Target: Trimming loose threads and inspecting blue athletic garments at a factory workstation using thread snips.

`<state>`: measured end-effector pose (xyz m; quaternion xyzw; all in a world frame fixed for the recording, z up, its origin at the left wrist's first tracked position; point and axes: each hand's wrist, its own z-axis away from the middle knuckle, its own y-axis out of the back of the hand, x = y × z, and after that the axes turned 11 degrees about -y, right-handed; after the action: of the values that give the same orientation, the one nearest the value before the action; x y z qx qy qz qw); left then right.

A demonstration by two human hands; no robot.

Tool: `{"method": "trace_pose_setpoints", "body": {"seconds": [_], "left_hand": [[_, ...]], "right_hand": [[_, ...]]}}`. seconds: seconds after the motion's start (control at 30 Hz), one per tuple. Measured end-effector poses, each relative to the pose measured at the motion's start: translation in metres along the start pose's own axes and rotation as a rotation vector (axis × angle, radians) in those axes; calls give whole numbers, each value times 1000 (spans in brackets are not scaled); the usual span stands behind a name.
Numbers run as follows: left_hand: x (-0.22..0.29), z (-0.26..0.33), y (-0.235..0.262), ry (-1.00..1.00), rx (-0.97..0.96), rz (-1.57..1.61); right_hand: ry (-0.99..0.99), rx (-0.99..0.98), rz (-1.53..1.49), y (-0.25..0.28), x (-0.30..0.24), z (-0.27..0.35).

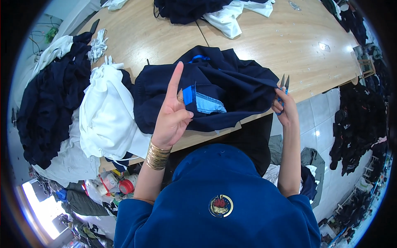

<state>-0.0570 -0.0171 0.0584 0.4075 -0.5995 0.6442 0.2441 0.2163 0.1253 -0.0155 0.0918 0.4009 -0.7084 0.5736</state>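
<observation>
A navy garment [244,89] with a gathered edge at its left lies spread across the near edge of the table. My left hand [171,115], gold bangles at the wrist, pinches it beside a turned-out patch [209,103] of bright blue band and lighter blue mesh. That hand's index finger points straight up, off the cloth. Over at the garment's right end, my right hand [285,108] is closed around blue-handled scissors [284,82], blades pointing up and slightly apart. The garment's right end touches the fingers of this hand; whether they also grip it is hard to see.
Left of the garment sit a white cloth pile [105,107] and a navy pile [53,103]. White gloves [98,45] lie behind them. More navy clothing [182,10] and a white piece [225,20] rest at the far edge. Dark clothes [357,124] heap on the tiled floor.
</observation>
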Motion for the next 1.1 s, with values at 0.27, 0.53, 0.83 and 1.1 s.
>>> {"method": "trace_pose_setpoints", "body": {"seconds": [0.27, 0.53, 0.83, 1.1], "left_hand": [[14, -6, 39, -68, 117, 233], [-15, 7, 92, -76, 241, 569], [-32, 18, 111, -65, 133, 875], [-25, 16, 95, -82, 186, 775]], "right_hand": [[-323, -399, -446, -4, -6, 7], [-247, -427, -674, -22, 12, 1], [-139, -622, -851, -36, 24, 0], [-124, -533, -782, -43, 19, 10]]}}
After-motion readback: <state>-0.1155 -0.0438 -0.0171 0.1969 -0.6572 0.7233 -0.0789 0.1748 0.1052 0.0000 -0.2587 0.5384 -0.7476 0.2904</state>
